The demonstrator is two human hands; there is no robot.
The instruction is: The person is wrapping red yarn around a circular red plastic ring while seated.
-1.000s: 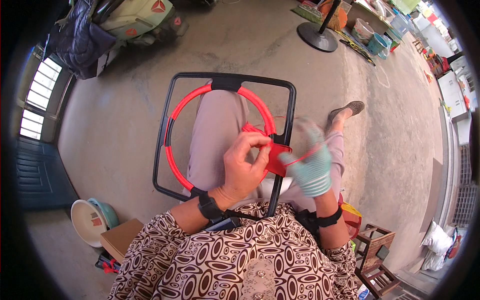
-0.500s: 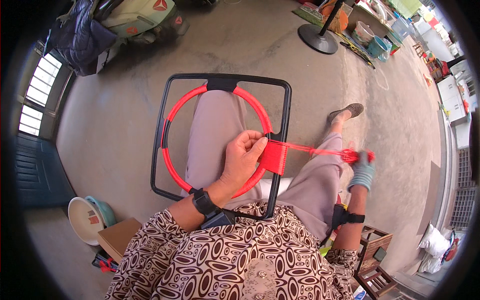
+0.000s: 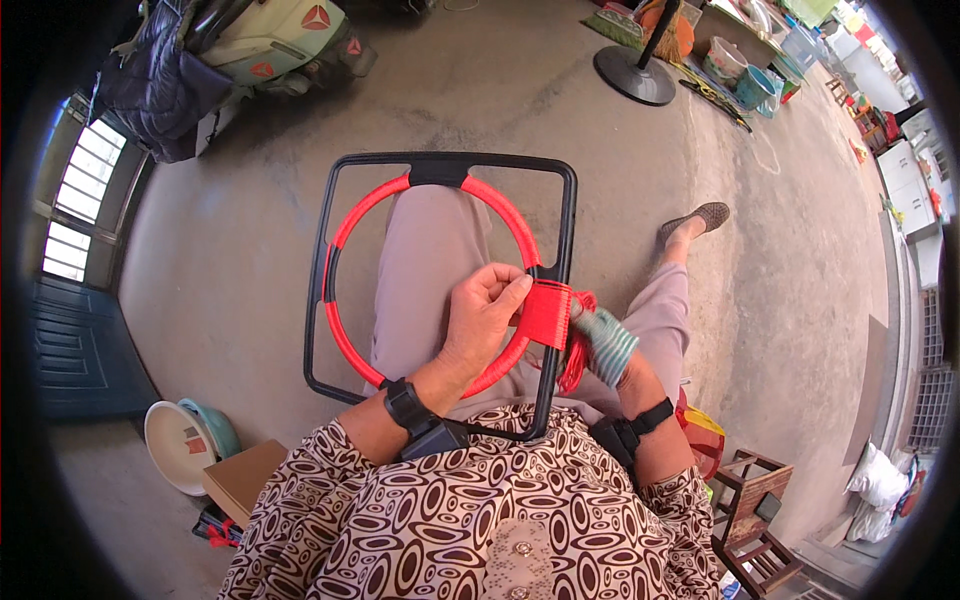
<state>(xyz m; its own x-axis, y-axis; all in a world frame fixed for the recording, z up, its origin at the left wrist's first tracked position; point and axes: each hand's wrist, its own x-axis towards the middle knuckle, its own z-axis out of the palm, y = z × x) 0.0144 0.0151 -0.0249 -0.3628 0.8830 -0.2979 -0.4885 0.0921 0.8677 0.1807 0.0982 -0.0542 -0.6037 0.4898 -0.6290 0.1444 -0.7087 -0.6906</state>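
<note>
While the frame (image 3: 440, 170) rests flat across the person's lap, the left hand (image 3: 485, 315) is closed over the right rail, thumb and fingers pinching the band of red wrapping (image 3: 545, 312) where ring and rail meet, at about 3 o'clock on the ring. The right hand (image 3: 605, 345), in a pale blue-green glove, is curled around a bundle of red cord (image 3: 575, 360) just beside that wrap, at roughly 4 o'clock.

Judging by looks, the frame is thin black tube, stiff and light, so it probably won't flex much; the rails look like the safest place to grab it. The red ring (image 3: 345, 340) inside it is already wound and likely a bit grippy. The cord is soft and floppy, looks like slick plastic, so I'd guess it needs steady tension or the turns slide loose.

The frame's long axis runs 12 to 6, away from the body, with the wider top bar at 12 o'clock. The cord hangs off toward 5.

A bowl (image 3: 180, 445) and box (image 3: 245, 480) sit on the floor at 8 o'clock.
</note>
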